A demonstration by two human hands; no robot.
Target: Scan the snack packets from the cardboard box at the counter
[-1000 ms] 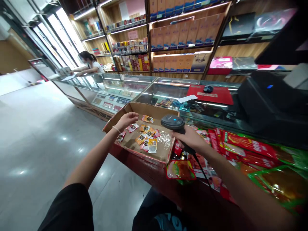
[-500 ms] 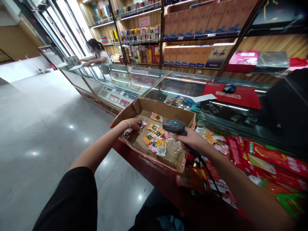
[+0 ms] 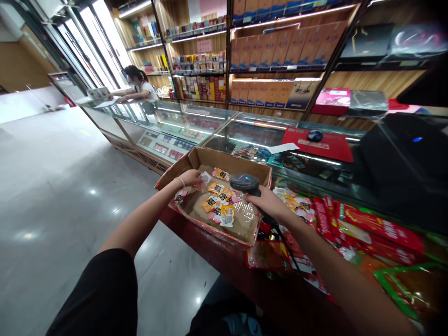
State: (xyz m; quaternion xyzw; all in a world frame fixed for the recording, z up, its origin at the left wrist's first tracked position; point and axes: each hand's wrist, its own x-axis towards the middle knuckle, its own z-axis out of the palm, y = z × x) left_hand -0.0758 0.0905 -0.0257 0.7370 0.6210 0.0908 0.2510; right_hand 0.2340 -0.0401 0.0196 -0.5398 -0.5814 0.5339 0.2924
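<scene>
My right hand [image 3: 263, 201] is wrapped round the handle of a dark barcode scanner [image 3: 245, 182], which shows a small blue light. The scanner's head hangs over the right half of a shallow cardboard box [image 3: 231, 161]. Inside the box lie several small snack packets [image 3: 222, 197], orange and pink with black labels. At the box's left side, my left hand [image 3: 191, 178] pinches a small clear-backed snack packet [image 3: 205, 178]. Another pink packet [image 3: 181, 197] lies below that hand, by the left wall. A cable runs down from the scanner beneath my right forearm.
Red snack packs [image 3: 380, 228] are heaped to the right of the box. Beyond it stretches a glass display counter [image 3: 213, 126] bearing a red mat [image 3: 334, 147], a mouse [image 3: 315, 135] and a paper slip [image 3: 283, 148]. A person [image 3: 142, 88] leans on the counter's far end.
My left hand has lifted a packet a little and turned it, so its clear side shows. The scanner stays over the box. The whole view has shifted slightly.
</scene>
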